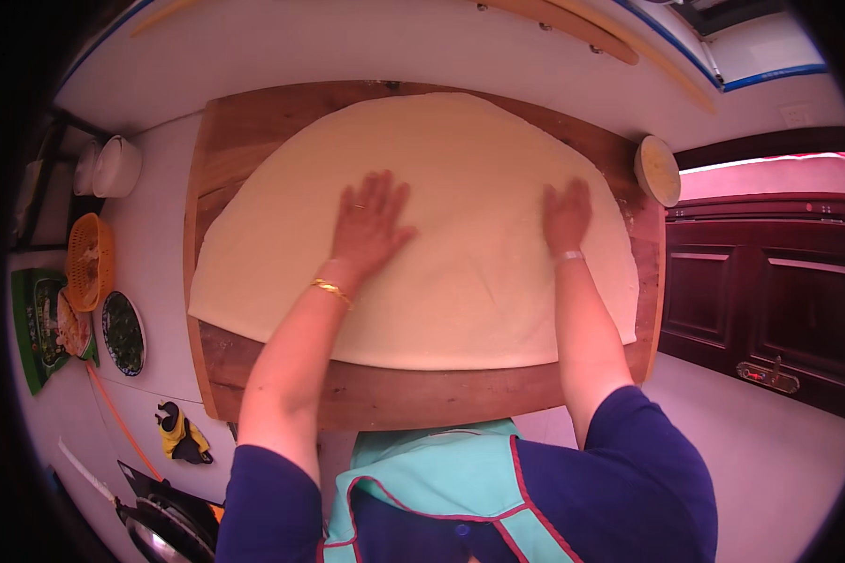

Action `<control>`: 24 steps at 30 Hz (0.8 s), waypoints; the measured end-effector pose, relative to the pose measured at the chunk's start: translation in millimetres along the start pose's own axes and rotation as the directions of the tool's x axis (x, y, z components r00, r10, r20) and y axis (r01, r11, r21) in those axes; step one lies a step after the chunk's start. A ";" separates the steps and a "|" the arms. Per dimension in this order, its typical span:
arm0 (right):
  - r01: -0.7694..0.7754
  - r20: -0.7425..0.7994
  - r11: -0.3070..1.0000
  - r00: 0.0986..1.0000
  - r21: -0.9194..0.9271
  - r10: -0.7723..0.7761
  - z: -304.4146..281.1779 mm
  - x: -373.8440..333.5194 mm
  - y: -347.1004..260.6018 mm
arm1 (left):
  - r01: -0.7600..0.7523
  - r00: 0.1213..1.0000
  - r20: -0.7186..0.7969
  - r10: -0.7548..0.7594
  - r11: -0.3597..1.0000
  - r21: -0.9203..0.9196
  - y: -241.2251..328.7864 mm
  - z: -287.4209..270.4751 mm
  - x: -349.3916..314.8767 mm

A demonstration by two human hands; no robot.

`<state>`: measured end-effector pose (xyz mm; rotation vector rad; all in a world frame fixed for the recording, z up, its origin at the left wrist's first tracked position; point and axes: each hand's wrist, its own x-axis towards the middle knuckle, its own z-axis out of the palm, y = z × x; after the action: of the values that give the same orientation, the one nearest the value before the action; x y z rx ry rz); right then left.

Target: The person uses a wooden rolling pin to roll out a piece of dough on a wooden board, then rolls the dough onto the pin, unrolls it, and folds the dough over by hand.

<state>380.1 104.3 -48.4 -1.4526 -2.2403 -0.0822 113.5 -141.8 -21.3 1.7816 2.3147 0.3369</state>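
A very wide, thin sheet of pale dough (460, 300) covers most of the wooden board (422, 402). Its far edge is rounded and its near edge almost straight. My left hand (374, 220), a gold bracelet at the wrist, lies palm down over the middle left of the sheet with its fingers spread. Over the right part of the dough, my right hand (568, 218) is also palm down, fingers stretched forward and slightly blurred. Neither hand holds anything. Faint creases show in the dough between my forearms.
A bowl of pale flour-like stuff (658, 171) stands at the board's far right corner. To the left are a yellow basket (90, 263), a dish of chopped greens (123, 333), white pots (117, 167) and a pan (160, 535). A dark red door (760, 291) is at right.
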 end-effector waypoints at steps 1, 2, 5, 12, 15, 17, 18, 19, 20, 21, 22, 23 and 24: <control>0.051 0.085 0.995 0.995 0.082 -0.058 10.9 17.4 -32.5 | 0.023 0.996 -0.091 -0.016 0.997 0.078 -18.8 -3.0 -2.3; 0.079 0.081 0.976 0.992 0.203 -0.097 20.3 33.0 -71.9 | 0.119 0.991 -0.071 -0.110 0.985 0.126 -37.3 -7.9 -10.4; 0.268 0.146 0.867 0.923 0.419 -0.355 32.4 40.8 -208.3 | 0.341 0.916 -0.267 -0.300 0.932 0.124 -83.7 -26.0 -57.2; 0.489 0.194 0.431 0.462 0.758 -0.865 11.2 -42.1 -342.7 | 0.728 0.684 -0.211 -0.698 0.671 0.140 -105.5 -25.1 -106.6; 0.465 0.218 0.567 0.611 0.680 -0.761 28.1 -0.4 -282.6 | 0.605 0.789 -0.235 -0.568 0.785 0.134 -92.1 -14.0 -37.3; 0.344 0.212 0.735 0.810 0.584 -0.547 43.8 45.5 -215.6 | 0.487 0.865 -0.232 -0.445 0.856 0.173 -71.3 -7.6 26.0; 0.328 0.214 0.823 0.860 0.464 -0.464 47.5 63.0 -178.2 | 0.403 0.898 -0.270 -0.347 0.895 0.192 -55.6 -4.5 56.0; 0.270 0.232 0.860 0.889 0.433 -0.395 47.6 74.2 -139.5 | 0.348 0.918 -0.274 -0.285 0.913 0.214 -36.0 -1.1 84.5; 0.284 0.191 0.894 0.912 0.346 -0.364 42.3 78.0 -99.8 | 0.295 0.941 -0.241 -0.239 0.928 0.229 -12.6 3.1 107.4; 0.286 0.179 0.934 0.928 0.212 -0.325 34.4 75.1 -63.6 | 0.220 0.964 -0.206 -0.170 0.943 0.248 13.8 7.8 125.6; 0.281 0.126 0.942 0.944 0.186 -0.306 21.8 64.0 -29.3 | 0.161 0.977 -0.182 -0.115 0.951 0.264 42.0 13.2 138.2; 0.227 0.155 0.966 0.957 0.126 -0.245 7.7 48.9 0.4 | 0.076 0.993 -0.101 -0.056 0.975 0.209 72.2 19.6 143.5; 0.199 0.117 0.972 0.970 0.124 -0.214 -9.1 29.1 26.3 | -0.020 0.993 -0.116 0.038 0.987 0.156 100.1 25.0 143.3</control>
<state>396.6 137.8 -33.5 -1.1935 -2.4544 0.0721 176.8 23.0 -18.0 1.9179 2.4595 0.2809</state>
